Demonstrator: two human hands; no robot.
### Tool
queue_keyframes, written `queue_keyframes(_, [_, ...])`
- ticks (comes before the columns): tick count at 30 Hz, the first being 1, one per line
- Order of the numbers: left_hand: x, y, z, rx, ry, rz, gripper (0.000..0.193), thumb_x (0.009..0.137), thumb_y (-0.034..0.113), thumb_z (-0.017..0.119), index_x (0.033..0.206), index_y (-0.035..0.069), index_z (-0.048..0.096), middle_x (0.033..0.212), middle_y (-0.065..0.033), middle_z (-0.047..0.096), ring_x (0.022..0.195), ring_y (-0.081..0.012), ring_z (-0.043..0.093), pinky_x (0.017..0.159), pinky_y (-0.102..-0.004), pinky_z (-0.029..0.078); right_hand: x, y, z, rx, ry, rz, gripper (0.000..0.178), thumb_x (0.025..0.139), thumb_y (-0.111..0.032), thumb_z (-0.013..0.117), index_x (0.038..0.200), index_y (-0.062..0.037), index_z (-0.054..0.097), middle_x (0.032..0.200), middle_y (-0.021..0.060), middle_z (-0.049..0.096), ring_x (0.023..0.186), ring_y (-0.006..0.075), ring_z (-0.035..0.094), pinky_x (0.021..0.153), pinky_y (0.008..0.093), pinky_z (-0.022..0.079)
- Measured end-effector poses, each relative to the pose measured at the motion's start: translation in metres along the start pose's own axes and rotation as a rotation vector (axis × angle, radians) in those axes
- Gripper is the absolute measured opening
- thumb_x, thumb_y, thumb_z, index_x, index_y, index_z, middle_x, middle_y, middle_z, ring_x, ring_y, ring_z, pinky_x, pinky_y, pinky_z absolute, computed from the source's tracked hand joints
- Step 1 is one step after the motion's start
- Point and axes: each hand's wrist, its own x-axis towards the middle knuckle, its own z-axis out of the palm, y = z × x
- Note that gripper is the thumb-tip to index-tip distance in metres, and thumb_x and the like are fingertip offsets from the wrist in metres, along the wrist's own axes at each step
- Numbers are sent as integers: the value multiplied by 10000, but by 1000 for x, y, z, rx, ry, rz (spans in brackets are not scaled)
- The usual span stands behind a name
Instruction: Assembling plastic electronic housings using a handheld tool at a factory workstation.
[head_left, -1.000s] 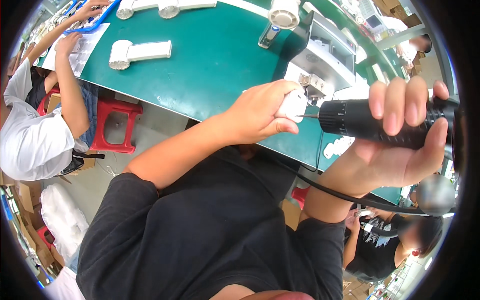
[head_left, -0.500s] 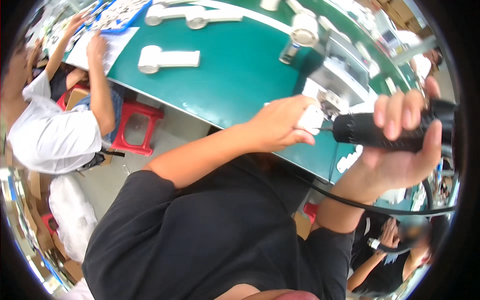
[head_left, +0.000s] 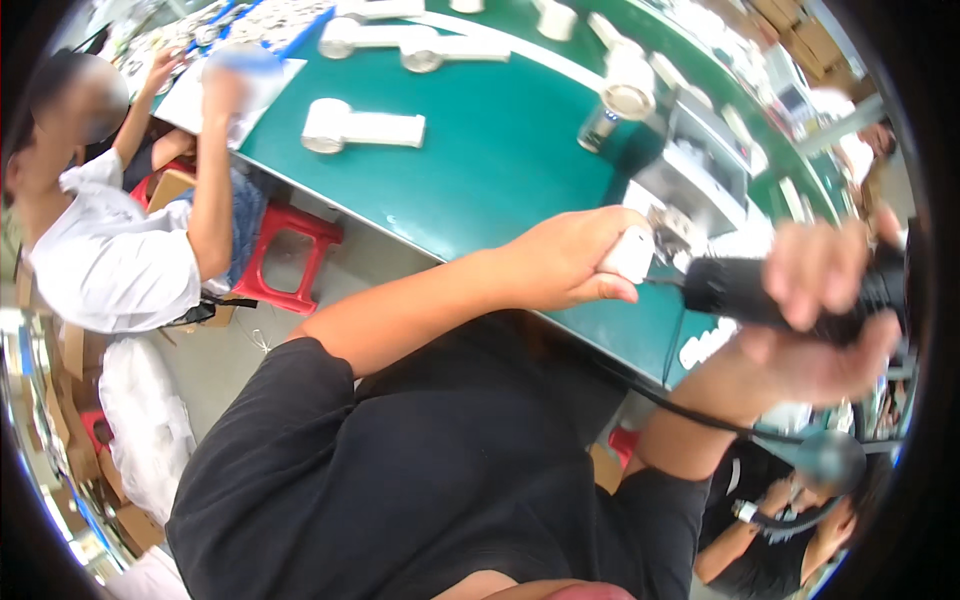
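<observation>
In my left hand (head_left: 570, 262), closed with the thumb along the near side, is a small white plastic part (head_left: 632, 254). My right hand (head_left: 812, 362) is wrapped round a black electric screwdriver (head_left: 728, 288), though motion smears its fingers. The driver lies nearly level, its thin bit (head_left: 664, 281) pointing left and meeting the white part or ending just beside it; I cannot tell which. Most of the white part is hidden by my left fingers. Just beyond both hands stands a grey box-shaped machine (head_left: 697, 180) with a metal fitting (head_left: 676, 232) at its front.
A white handled housing (head_left: 362, 128) lies on the green table (head_left: 480, 150), with similar ones (head_left: 455, 50) farther back. Several small white pieces (head_left: 702, 345) are near my right wrist. A black cable (head_left: 690, 412) crosses my right forearm. A co-worker (head_left: 130, 240) sits left, by a red stool (head_left: 290, 255).
The view has shifted slightly, so the table and machine appear farther right and lower. Both hands keep their grips. The screwdriver is a little lower in the picture, its bit still at the white part.
</observation>
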Motion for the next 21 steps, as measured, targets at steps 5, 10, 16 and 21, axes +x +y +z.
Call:
queue_keyframes(5, [19, 12, -123, 582, 181, -111, 503, 751, 297, 698, 1147, 71, 487, 989, -160, 574, 934, -318, 564, 808, -364, 454, 13, -47, -40, 75, 37, -195, 314, 613, -107, 686, 781, -54, 426, 674, 8, 427, 519, 99, 421, 589, 245, 342])
queue_keyframes(10, [15, -41, -236, 965, -234, -634, 497, 782, 297, 660, 1176, 33, 511, 1097, -194, 570, 1037, -345, 538, 875, -397, 426, 10, -22, -46, -163, 68, -229, 520, 724, -182, 662, 1098, 43, 379, 741, 43, 414, 570, 104, 411, 594, 250, 332])
queue_keyframes(16, [3, -105, -276, 1125, -466, -761, 424, 714, 291, 718, 1012, 5, 622, 1092, -176, 551, 1050, -321, 528, 870, -408, 433, 1, -24, -60, -354, 177, -292, 608, 755, -222, 650, 1189, 75, 345, 741, 46, 385, 570, 106, 385, 585, 250, 328])
queue_keyframes(21, [95, -143, -316, 1020, -193, -578, 398, 828, 352, 575, 935, -27, 627, 1062, -228, 577, 996, -357, 547, 846, -411, 439, 1, -15, -64, -718, 256, -156, 716, 796, -324, 631, 1270, 85, 285, 748, 52, 428, 546, 110, 428, 505, 247, 364])
